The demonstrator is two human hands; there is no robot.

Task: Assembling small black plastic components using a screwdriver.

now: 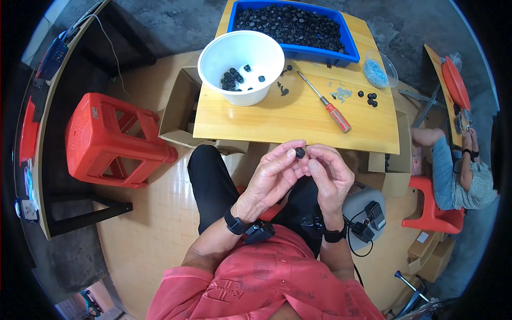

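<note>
My left hand (273,173) pinches a small round black plastic part (300,153) between thumb and fingertips, just off the near edge of the table. My right hand (332,173) is right beside it, thumb and fingers curled together; whatever lies between them is hidden. On the table (240,124) beyond, a screwdriver (333,112) with a red handle lies slantwise. Small screws (341,94) are scattered next to it. Several black round parts (372,100) sit to the right. A white bowl (208,66) at the left holds more black parts.
A blue tray (320,52) full of black parts stands at the back. Near it is a transparent tub (377,74) of bluish small pieces. Cardboard boxes (176,114) flank the table. A red stool (114,140) is at left; another person (469,178) sits at right.
</note>
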